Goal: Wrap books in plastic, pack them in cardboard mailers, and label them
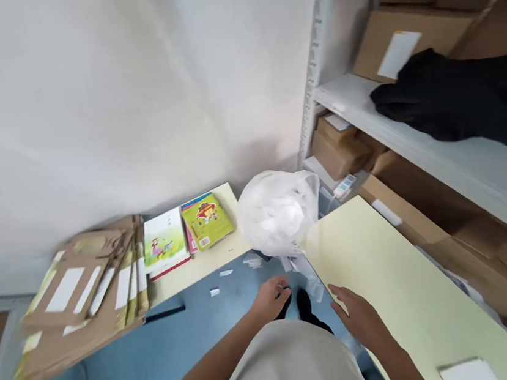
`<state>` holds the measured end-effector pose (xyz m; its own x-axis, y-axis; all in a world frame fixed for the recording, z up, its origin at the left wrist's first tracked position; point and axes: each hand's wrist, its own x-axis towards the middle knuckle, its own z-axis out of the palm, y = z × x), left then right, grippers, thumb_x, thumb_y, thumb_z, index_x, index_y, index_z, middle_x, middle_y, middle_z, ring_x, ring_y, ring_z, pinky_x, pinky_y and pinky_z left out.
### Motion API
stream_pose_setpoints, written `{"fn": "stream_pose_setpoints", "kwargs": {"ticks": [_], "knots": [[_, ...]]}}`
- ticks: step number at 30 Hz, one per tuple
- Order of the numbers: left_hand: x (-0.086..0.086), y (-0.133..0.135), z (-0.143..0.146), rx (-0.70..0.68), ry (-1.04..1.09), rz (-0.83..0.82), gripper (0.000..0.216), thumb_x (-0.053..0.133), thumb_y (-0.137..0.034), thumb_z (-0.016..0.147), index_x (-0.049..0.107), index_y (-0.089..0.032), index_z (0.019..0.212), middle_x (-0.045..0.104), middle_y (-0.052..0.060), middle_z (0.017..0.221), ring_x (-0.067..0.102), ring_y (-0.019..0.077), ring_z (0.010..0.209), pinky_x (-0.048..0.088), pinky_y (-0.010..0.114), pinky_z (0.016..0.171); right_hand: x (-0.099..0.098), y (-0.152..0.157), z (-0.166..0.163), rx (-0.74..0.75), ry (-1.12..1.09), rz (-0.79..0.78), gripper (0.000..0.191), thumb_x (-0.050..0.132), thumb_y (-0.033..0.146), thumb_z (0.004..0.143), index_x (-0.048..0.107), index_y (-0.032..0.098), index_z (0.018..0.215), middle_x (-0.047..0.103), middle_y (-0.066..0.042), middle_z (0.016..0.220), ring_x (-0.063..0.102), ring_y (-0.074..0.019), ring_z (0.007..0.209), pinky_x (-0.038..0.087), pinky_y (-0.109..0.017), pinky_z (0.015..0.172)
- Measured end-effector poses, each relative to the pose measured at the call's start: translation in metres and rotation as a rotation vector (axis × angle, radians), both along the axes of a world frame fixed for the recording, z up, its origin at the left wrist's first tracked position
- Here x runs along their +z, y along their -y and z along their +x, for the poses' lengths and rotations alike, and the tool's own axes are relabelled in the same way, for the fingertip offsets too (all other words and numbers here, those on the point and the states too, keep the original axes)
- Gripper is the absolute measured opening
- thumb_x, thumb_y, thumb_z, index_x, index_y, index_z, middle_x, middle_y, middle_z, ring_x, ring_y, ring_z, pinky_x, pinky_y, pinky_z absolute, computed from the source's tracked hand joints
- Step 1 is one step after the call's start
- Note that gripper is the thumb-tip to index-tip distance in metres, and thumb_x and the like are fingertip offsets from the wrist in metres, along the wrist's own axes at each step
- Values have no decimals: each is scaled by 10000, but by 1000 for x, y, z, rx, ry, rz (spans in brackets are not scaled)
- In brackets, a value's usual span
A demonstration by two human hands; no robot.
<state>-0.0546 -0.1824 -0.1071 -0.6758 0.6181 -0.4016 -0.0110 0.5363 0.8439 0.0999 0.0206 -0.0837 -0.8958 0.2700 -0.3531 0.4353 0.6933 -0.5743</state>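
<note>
My left hand (270, 299) hangs over the blue floor in front of my body, fingers loosely bent and apart, with nothing seen in it. At the left edge of the pale yellow table (367, 250), my right hand (358, 318) is open, thumb and fingers spread; whether it touches the edge I cannot tell. Beyond both hands sits a bulging white plastic bag (279, 211) between two table tops. Left of the bag lie a green picture book (208, 220) and a white illustrated book (164, 241), each on top of other books.
Flattened cardboard packages (84, 284) with white labels overhang the left table. Cardboard boxes (403, 208) fill the shelf (416, 121) on the right, where a black cloth (455, 97) also lies. Paper scraps (215, 292) litter the floor. A white pad (467, 373) lies near the right table's front.
</note>
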Motion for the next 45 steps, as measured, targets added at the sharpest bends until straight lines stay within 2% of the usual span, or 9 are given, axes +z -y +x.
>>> {"fn": "stream_pose_setpoints", "kwargs": {"ticks": [8,12,17,22,28,31,35,40,45], "knots": [[9,44,30,418,-20,-89,410,519,-417,810,595,-172,1130,674,126,1096,654,222,881,503,367,774,-11,-26,-65,399,-30,-146,437,383,365,896,585,211,1252,645,-86,1217,627,-238,1055,484,-386,920],[15,69,38,612,-20,-107,423,525,-411,797,588,-150,1125,682,135,1066,658,218,860,506,367,772,-9,-21,-107,519,-89,-169,433,396,364,896,572,211,1260,640,-97,1220,636,-241,1020,494,-398,893],[12,108,28,810,-53,-97,429,543,-432,778,598,-150,1097,688,133,1044,659,224,864,510,368,774,-2,21,-145,654,-128,-193,414,411,316,890,570,217,1260,651,-94,1193,627,-232,1042,490,-384,898],[-3,159,-7,934,-102,-102,432,563,-432,760,609,-142,1077,694,139,1020,666,240,872,509,372,767,-4,84,-173,812,-52,-186,398,419,298,899,577,216,1255,647,-91,1204,626,-239,1064,486,-369,905],[-33,236,-68,928,-165,-160,400,579,-402,764,631,-152,1072,671,150,1098,638,283,993,505,390,806,-32,161,-222,934,-5,27,382,454,222,880,599,184,1231,670,-122,1139,636,-274,1042,488,-390,892],[-50,276,-102,847,-196,-240,392,591,-370,769,635,-145,1088,644,161,1139,612,294,1060,477,422,912,-47,201,-253,964,42,141,391,487,167,846,604,171,1219,667,-134,1139,625,-274,1070,471,-388,925],[-67,320,-148,705,-182,-334,414,555,-350,808,606,-118,1147,554,185,1290,505,306,1236,386,447,1046,-64,255,-295,962,16,173,467,513,89,794,575,143,1253,566,-151,1317,543,-267,1207,413,-384,1024],[-80,350,-205,587,-165,-321,588,520,-389,830,456,-83,1328,357,205,1474,212,296,1427,258,447,1133,-85,318,-352,969,-42,199,632,533,58,771,432,135,1390,365,-162,1487,365,-276,1364,324,-441,1105],[-99,356,-241,643,-49,-304,818,573,-462,782,280,-56,1428,233,233,1524,105,322,1445,187,454,1159,-103,367,-405,950,45,315,762,582,115,794,245,113,1477,155,-165,1561,147,-281,1444,211,-472,1149]]}}
